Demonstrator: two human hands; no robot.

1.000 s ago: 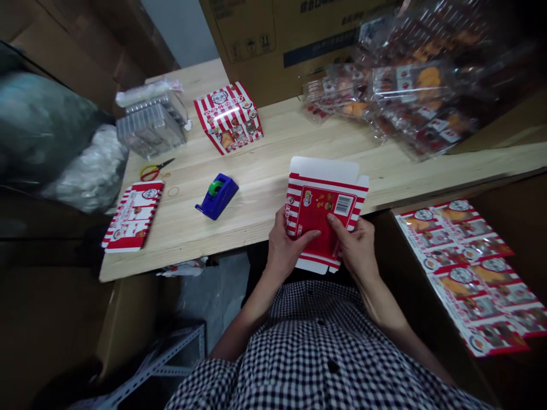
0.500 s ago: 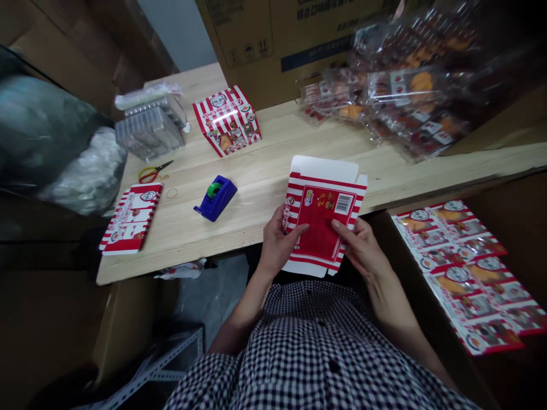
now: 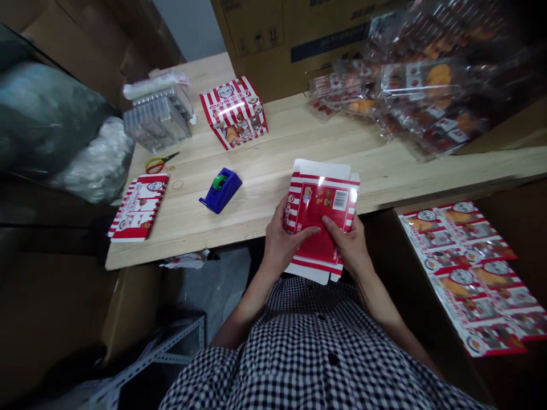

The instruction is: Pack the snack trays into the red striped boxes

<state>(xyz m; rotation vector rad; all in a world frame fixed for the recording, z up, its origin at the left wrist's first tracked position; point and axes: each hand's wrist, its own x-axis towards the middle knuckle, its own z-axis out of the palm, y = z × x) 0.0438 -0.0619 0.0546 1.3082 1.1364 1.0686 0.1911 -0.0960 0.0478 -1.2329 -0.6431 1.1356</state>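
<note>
Between my hands is a red-and-white striped cardboard box, its printed face with a barcode turned up and its white end flaps sticking out. It looks fairly flat. My left hand grips its left side, thumb lying across the red panel. On the other side my right hand holds the right edge, thumb also on the panel. The other fingers of both hands are mostly hidden behind the box. Beyond, to the left on the table, stands a blue tape dispenser with a green roll.
Flat striped cartons and scissors lie on the wooden table at left. Behind are clear plastic trays and a folded-up striped box. Clear-wrapped packs pile at back right. Finished-looking printed boxes rest lower right.
The box has tilted slightly, with glare now on its upper face. Both thumbs have slid further inward over the panel. The head view has shifted a little.
</note>
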